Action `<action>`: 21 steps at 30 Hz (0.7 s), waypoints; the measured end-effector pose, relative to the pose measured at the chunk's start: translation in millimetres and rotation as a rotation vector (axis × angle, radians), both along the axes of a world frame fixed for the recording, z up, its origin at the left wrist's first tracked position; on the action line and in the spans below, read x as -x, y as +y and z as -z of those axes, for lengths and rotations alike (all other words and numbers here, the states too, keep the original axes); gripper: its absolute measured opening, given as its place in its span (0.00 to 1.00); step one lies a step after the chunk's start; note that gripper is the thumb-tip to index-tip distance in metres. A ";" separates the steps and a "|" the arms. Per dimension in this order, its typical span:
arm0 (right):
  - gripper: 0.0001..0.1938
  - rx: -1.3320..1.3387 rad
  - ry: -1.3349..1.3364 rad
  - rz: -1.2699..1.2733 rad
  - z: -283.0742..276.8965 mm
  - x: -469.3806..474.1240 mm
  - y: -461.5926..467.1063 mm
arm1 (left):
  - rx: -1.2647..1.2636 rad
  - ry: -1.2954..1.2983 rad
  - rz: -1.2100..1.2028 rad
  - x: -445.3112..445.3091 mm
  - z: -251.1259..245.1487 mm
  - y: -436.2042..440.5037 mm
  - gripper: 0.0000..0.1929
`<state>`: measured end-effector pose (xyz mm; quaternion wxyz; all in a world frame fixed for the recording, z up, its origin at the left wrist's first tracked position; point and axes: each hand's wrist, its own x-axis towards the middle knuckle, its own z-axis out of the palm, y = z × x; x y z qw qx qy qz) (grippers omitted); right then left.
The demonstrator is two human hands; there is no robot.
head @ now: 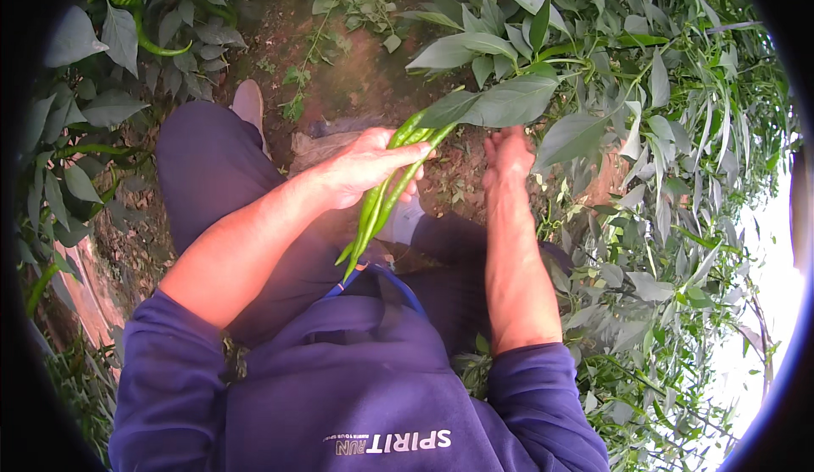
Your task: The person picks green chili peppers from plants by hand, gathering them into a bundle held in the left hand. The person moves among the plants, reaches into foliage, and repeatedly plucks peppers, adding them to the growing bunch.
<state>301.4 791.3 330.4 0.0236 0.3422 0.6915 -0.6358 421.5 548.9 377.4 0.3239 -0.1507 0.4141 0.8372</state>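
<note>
My left hand point(362, 170) holds a bunch of several long green chili peppers point(380, 202), pinched under the thumb with their tips hanging toward my lap. Broad pepper leaves point(512, 100) overlap the stem end of the bunch. Reaching in beneath these leaves on the right is my right hand point(510, 157). Its fingers are curled and partly hidden by foliage, so whether anything is in them does not show. The leaves belong to a dense pepper plant point(610, 78) on my right, where another green chili point(642, 40) hangs.
More pepper plants point(108, 110) line my left side, with a curled green chili point(159, 49) near the top. Between the rows is bare soil point(369, 71) with low weeds point(362, 8). A pale crumpled sheet or sack point(311, 152) lies by my shoe point(249, 106). My bent knees flank the bunch.
</note>
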 end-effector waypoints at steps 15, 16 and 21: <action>0.12 0.631 0.468 -0.475 -86.3 1.9 30.0 | 0.124 -0.006 -0.120 11.6 -2.4 -3.0 0.12; 0.12 0.638 0.463 -0.512 -90.8 -0.7 27.7 | 0.142 -0.007 -0.111 12.2 -2.1 -2.1 0.13; 0.08 0.690 0.418 -0.439 -109.5 -5.8 14.1 | 0.157 -0.008 -0.084 13.5 -2.4 0.9 0.13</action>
